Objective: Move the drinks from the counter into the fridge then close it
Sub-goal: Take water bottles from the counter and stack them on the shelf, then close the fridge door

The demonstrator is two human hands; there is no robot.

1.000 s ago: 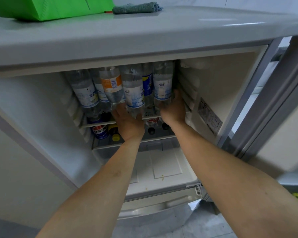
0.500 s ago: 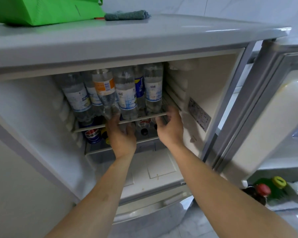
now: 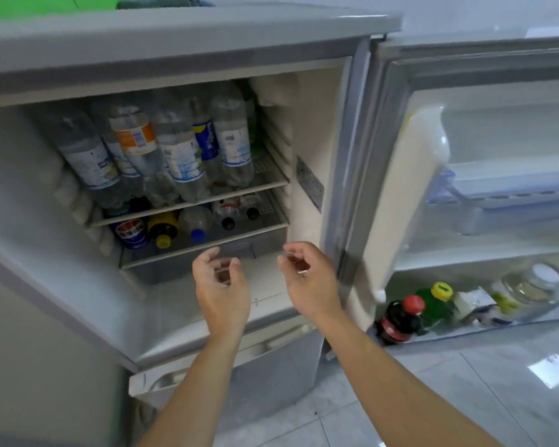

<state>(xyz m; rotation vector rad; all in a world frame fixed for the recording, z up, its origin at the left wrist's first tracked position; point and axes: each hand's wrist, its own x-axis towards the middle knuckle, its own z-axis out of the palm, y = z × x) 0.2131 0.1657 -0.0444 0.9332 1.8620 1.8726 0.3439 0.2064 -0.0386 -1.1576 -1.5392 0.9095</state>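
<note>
The small fridge (image 3: 310,130) stands open. Several clear water bottles (image 3: 181,156) stand packed on its upper shelf (image 3: 271,183). On the lower shelf lie a blue can (image 3: 132,232), a yellow-capped bottle (image 3: 163,229) and other bottles on their sides. My left hand (image 3: 221,285) and my right hand (image 3: 307,280) hover in front of the fridge, below the lower shelf, fingers loosely curled and holding nothing. The fridge door (image 3: 400,204) is swung wide open to the right.
The door's bottom rack holds a red-capped dark bottle (image 3: 400,321), a green bottle with a yellow cap (image 3: 438,301), a carton and a glass jar (image 3: 533,282). A green bag (image 3: 29,4) and a cloth (image 3: 165,1) lie on the fridge top. Tiled floor lies below.
Both hands let go of the upper shelf's front and drew back out of the fridge. The view swung right, bringing the open door and its rack into sight.
</note>
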